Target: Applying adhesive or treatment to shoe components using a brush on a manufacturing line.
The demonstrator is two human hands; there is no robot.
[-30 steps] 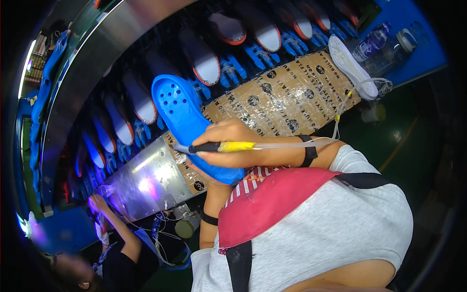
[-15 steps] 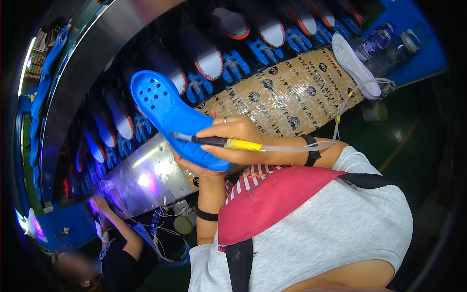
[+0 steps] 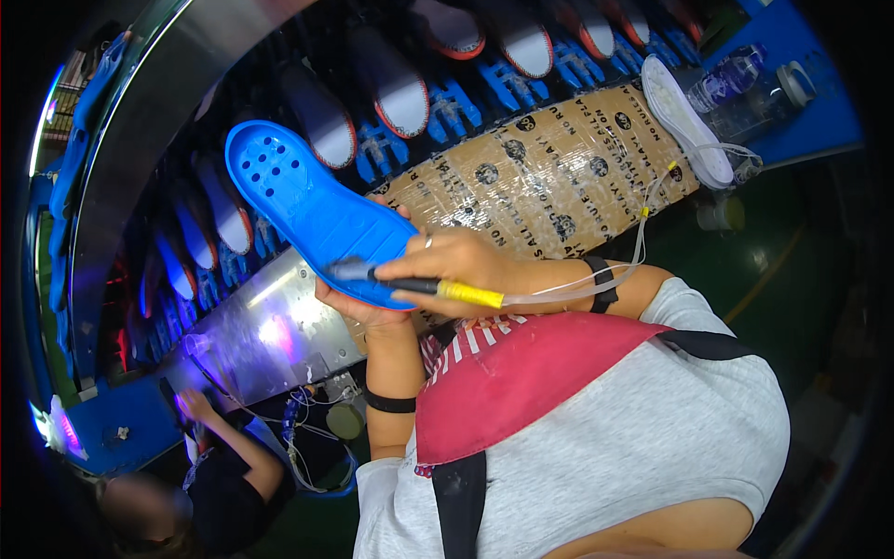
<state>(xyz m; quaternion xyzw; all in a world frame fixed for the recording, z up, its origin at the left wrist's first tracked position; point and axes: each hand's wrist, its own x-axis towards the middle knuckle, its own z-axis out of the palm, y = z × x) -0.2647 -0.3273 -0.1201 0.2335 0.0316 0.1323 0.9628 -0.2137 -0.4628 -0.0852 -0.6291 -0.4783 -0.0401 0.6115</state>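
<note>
Sole tilted flatter since before — blue shoe sole (image 3: 312,210) cradled in left hand (image 3: 363,312).
Right hand (image 3: 447,265) grips the pen tool (image 3: 419,287) — its tip could skid off the edge.

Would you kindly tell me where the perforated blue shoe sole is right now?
In the head view, the blue shoe sole sits left of centre, cradled by the left hand, with the right hand pressing a yellow-banded brush tool on it.

The left hand (image 3: 365,312) lies under the flat blue plastic shoe sole (image 3: 312,216); the right hand (image 3: 456,265) rests on it, with the black-and-yellow pen-shaped tool (image 3: 424,287) across its near end. Behind the sole runs a row of white shoe lasts on blue holders (image 3: 400,88). Right of them, a white insole (image 3: 687,121) lies on the cardboard-covered bench (image 3: 549,177), a clear plastic bottle (image 3: 736,79) beyond it.
</note>
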